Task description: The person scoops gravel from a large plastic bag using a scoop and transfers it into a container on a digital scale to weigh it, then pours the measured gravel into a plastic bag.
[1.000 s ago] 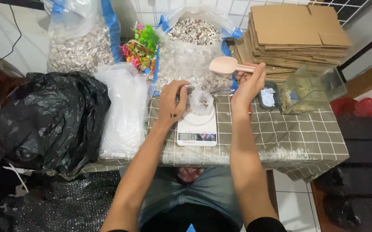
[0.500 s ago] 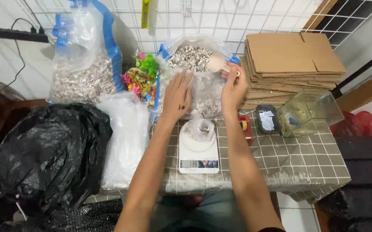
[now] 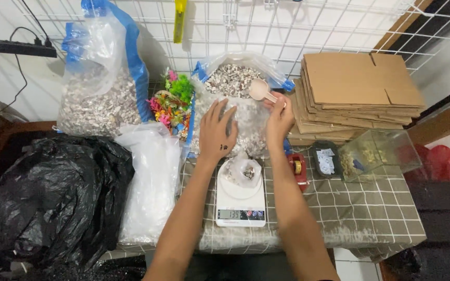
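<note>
The right hand (image 3: 279,117) pinched the handle of a small pale plastic scoop (image 3: 260,89), whose bowl reached over the open mouth of the clear bag of gravel (image 3: 232,83) at the far middle of the table. The left hand (image 3: 217,132) lay flat, fingers spread, against the near wall of that bag, apparently steadying it. Just nearer the person, a white digital kitchen scale (image 3: 240,200) stood on the checked tablecloth (image 3: 360,208), and on its platform sat a small clear pouch (image 3: 242,170) with a little gravel already inside and its mouth open upward.

By the look of it, the step in hand was dipping another scoopful from the bag for the pouch on the scale. The next move would call for a level carry back toward the near side and a gentle tip into the pouch's narrow mouth, without jogging the scale.

A second, taller bag of gravel (image 3: 97,99) stood at the far left, bright plastic plants (image 3: 170,104) between the two bags, flattened cardboard boxes (image 3: 357,91) at the far right, and a red tape dispenser (image 3: 298,169) just right of the scale.
</note>
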